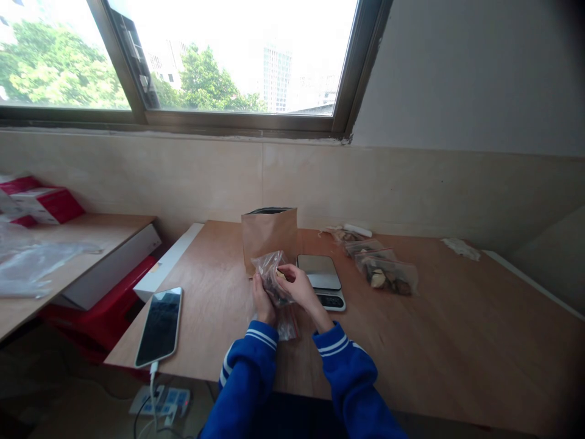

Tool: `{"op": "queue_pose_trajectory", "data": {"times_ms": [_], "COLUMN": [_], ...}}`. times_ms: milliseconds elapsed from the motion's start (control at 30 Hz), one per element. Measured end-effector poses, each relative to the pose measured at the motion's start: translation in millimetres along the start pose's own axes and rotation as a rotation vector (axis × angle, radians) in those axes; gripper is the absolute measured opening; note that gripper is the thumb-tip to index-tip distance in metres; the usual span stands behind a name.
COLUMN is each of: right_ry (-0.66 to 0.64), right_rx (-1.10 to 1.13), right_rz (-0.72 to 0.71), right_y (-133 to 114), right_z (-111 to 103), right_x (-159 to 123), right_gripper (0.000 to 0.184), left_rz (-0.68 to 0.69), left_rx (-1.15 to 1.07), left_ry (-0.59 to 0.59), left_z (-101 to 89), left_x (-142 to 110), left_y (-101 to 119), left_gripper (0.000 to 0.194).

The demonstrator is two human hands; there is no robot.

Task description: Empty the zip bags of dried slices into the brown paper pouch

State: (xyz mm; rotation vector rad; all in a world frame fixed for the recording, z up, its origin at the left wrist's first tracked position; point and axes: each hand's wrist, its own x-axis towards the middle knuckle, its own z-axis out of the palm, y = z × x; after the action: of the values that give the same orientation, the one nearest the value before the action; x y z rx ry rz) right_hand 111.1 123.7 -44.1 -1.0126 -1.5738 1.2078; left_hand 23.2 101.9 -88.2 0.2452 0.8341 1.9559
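My left hand [264, 300] is wrapped round a clear plastic bag [270, 263] with dark bits in it. At the mouth of that bag, my right hand [296, 285] pinches a pale, slice-like piece [280, 274]. Behind both hands a brown paper pouch [269, 235] stands upright with its top open. Just right of my right hand lies a kitchen scale [320, 272] with a silver plate and a dark display. Beneath my wrists another clear zip bag [287, 326] with a red edge rests on the table.
Several zip bags of dried pieces [388, 275] lie right of the scale, a white roll [357, 230] behind them. A phone [159, 327] with a charging cable is at the table's left edge. Crumpled plastic [460, 248] sits back right. A red stool [100, 311] stands between the tables.
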Motion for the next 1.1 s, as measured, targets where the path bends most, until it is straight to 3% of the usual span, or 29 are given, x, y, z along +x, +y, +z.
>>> {"op": "queue_pose_trajectory", "data": {"times_ms": [233,600,733,867,1100], "right_ry": [0.038,0.092,0.089,0.052,0.157], "right_rx": [0.009,0.093,0.118,0.05,-0.281], "right_rz": [-0.041,-0.125,-0.111,-0.205,-0.393], "right_y": [-10.2,-43.9,-64.9,-92.9,-124.2], "right_z": [-3.9,-21.5,-31.8,-35.9,-44.8], "right_x": [-2.8,13.9,35.1,68.6,126.7], "right_gripper": [0.027,0.033,0.04,0.039,0.033], "left_rz": [-0.208,-0.163,-0.164,-0.18,-0.191], "left_rx": [-0.157,-0.156,-0.153,-0.121,-0.072], "left_ry": [0.027,0.203,0.235,0.199,0.19], "left_z": [2.3,-8.2,-8.3,-9.2,-11.9], "left_x": [-0.9,8.6,10.3,8.7,8.7], "left_y": [8.7,5.8,5.3,6.1,4.2], "left_gripper": [0.041,0.03,0.027,0.03,0.035]}}
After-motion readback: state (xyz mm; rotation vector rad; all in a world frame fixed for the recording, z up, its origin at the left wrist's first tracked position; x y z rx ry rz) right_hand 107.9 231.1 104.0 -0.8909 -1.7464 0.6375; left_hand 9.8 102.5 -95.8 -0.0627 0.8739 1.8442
